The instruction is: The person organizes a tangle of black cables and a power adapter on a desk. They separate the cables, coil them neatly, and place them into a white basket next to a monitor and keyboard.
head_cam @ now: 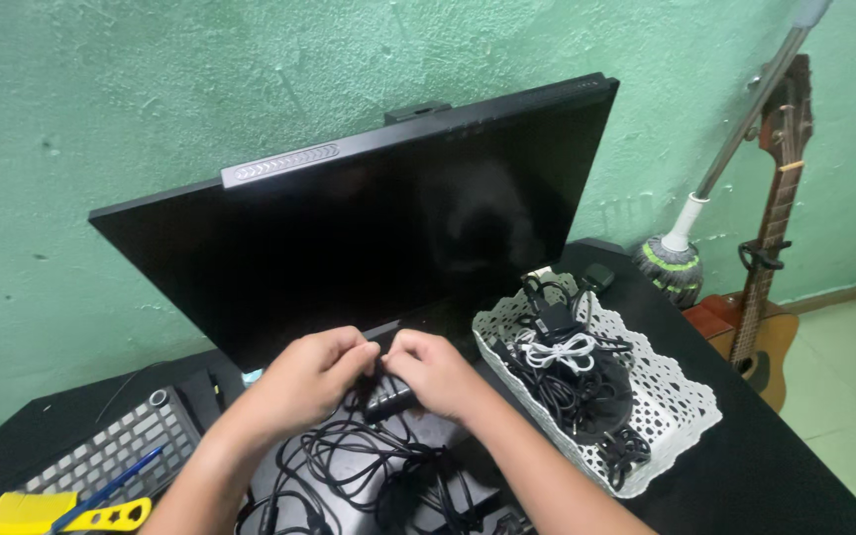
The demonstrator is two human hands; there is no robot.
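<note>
My left hand (304,376) and my right hand (436,372) meet in front of a dark monitor (369,238). Together they pinch a black cable and a small black adapter block (388,396) between them. Below the hands lies a loose tangle of black cables (369,466) on the black desk. Both hands have their fingers closed around the cable near the block.
A white lace-pattern basket (681,396) with coiled black and white cables sits right of my hands. A grey keyboard (111,451), a blue pen and a yellow tool (61,515) lie at the left. A mop and a guitar (760,297) lean on the green wall.
</note>
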